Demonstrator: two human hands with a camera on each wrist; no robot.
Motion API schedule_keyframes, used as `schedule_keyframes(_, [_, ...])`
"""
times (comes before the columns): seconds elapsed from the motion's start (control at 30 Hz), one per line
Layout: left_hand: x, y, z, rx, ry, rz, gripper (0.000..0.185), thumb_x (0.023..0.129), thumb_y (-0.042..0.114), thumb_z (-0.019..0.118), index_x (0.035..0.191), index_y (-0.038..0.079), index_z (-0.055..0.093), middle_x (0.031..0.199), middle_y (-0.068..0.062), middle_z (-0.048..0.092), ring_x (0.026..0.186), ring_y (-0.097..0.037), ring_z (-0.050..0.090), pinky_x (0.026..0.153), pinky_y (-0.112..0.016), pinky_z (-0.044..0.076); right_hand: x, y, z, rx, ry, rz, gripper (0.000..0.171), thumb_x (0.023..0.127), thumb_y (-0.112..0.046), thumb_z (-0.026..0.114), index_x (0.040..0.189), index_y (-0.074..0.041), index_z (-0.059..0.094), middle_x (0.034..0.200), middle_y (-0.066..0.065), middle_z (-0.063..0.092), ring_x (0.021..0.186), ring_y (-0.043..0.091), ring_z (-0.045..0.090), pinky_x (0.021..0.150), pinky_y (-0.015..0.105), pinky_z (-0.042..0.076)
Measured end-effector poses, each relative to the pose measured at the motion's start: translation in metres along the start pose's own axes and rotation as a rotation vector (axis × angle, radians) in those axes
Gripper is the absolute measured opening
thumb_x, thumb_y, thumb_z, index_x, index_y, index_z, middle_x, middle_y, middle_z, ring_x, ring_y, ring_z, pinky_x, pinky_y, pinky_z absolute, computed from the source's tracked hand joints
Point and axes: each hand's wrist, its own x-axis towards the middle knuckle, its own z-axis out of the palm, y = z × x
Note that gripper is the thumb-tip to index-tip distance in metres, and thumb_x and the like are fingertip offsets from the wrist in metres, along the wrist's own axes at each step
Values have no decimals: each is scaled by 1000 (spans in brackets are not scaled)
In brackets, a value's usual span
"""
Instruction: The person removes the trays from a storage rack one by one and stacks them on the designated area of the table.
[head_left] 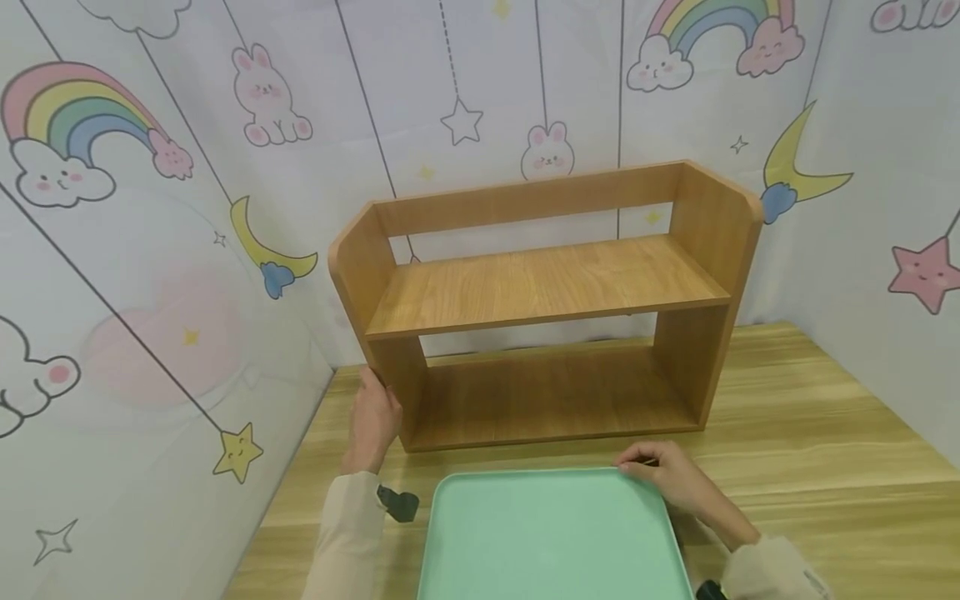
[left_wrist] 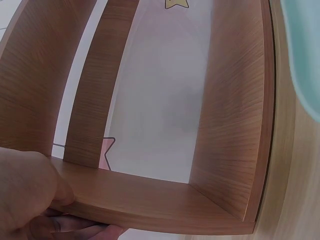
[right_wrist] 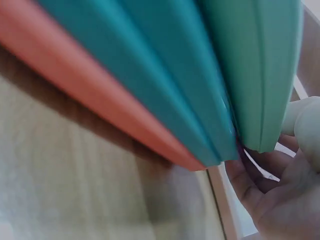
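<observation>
Two hands are working: the left hand [head_left: 375,421] grips the brown wooden shelf's [head_left: 547,287] left side panel, the right hand [head_left: 675,479] pinches the top mint-green plastic tray's [head_left: 547,537] far corner on the wooden table [head_left: 810,442].

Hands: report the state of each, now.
Left hand: grips the wooden shelf's left side panel.
Right hand: fingers curled on the green tray's far right corner.
</observation>
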Motion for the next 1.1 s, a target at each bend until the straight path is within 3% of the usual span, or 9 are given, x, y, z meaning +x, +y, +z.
schedule_keyframes(0.57, [1,1,4,-8,16,7,29,96,6,39,122,-8,33,111,-37,56,97,-50,61,77,-56,50,-5,11,-2,95,-46,65,31,95,-32,57,109,-6,68,109,11,68,95,9,60,77,23,48])
schedule_keyframes(0.73, [2,1,5,-11,18,6,29,96,6,40,122,-8,34,110,-37,57,96,-50,61,77,-56,50,-8,8,-9,167,-10,106,39,99,-30,50,116,3,63,111,17,67,95,4,62,81,20,50])
schedule_keyframes(0.87, [4,0,5,-16,9,-13,33,98,8,39,127,-6,31,115,-35,55,101,-50,60,81,-56,49,-7,2,-15,206,-11,94,40,100,-23,49,119,11,56,109,24,64,92,10,65,80,23,53])
schedule_keyframes(0.97, [4,-1,4,-28,1,-26,36,98,7,38,130,-6,29,118,-35,54,104,-49,59,83,-55,49,-4,-6,-17,175,17,60,40,100,-20,49,122,13,53,113,28,62,95,22,67,81,27,54])
schedule_keyframes(1.1, [-5,3,-1,38,-47,-52,40,98,14,44,127,-12,32,110,-38,57,98,-49,61,79,-54,50,-2,-25,-13,-3,100,20,38,99,-24,51,123,5,55,117,22,63,101,29,64,83,32,53])
